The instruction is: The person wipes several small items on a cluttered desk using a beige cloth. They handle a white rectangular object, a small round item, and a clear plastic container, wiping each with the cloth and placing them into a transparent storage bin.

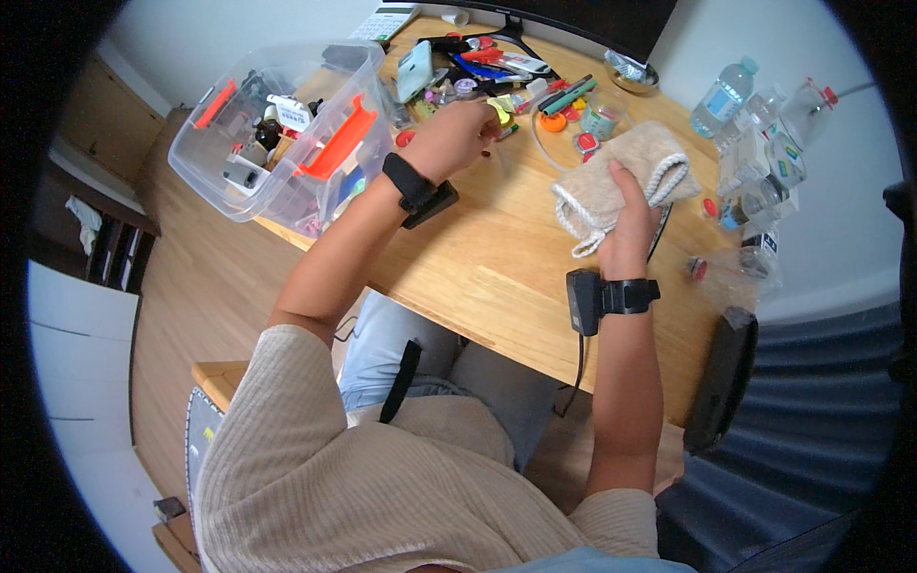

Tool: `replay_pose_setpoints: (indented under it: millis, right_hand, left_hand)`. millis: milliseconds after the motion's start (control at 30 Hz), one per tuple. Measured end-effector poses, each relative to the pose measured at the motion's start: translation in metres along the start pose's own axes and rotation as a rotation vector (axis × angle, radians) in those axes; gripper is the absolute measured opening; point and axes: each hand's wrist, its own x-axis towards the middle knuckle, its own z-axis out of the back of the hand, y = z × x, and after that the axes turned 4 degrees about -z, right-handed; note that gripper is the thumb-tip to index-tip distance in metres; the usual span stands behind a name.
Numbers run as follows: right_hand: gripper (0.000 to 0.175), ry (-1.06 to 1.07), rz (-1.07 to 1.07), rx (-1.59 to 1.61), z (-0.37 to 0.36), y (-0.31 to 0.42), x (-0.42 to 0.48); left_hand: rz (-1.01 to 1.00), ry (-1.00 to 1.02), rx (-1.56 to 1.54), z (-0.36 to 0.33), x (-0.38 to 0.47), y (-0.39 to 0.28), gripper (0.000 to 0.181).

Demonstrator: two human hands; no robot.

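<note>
My right hand (630,225) grips a folded beige plush cloth (609,183) with white braided edging, thumb on top, above the right part of the wooden desk. A small loop hangs from the cloth's lower corner. Over the middle of the desk, my left hand (451,136) has its fingers curled downward. A small green-tipped item (509,132) shows right beside those fingertips, and yellow pieces (504,109) lie just beyond. The fingers hide whether anything is pinched between them. Each wrist wears a black strap with a small device.
A clear plastic bin (215,179) with orange latches, holding bottles and small goods, stands at the left. Pens, caps and a light-blue case (415,70) clutter the back below a monitor (573,18). Plastic bottles (725,97) line the right side. A cable (579,365) hangs from the right wrist device.
</note>
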Motion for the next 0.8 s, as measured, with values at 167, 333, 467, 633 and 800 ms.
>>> replay_pose_setpoints:
  millis: [167, 333, 467, 633, 800]
  right_hand:
    - [0.058, 0.019, -0.024, -0.047, 0.001, -0.001, 0.001]
    - [0.055, 0.012, -0.019, -0.013, 0.002, -0.002, 0.003]
    - [0.054, 0.013, -0.027, -0.004, 0.003, -0.003, 0.005]
    - [0.054, 0.009, -0.006, 0.010, 0.005, -0.004, 0.007]
    - [0.054, -0.004, -0.003, 0.012, 0.004, -0.003, 0.006]
  left_hand:
    - [0.001, 0.067, 0.037, -0.012, -0.001, 0.011, 0.015]
    - [0.007, 0.034, -0.089, -0.015, -0.001, 0.016, 0.014]
    - [-0.007, 0.039, -0.120, -0.019, -0.001, 0.019, 0.015]
    - [0.003, 0.034, -0.177, -0.022, -0.001, 0.021, 0.016]
    - [-0.002, 0.035, -0.174, -0.020, -0.001, 0.020, 0.016]
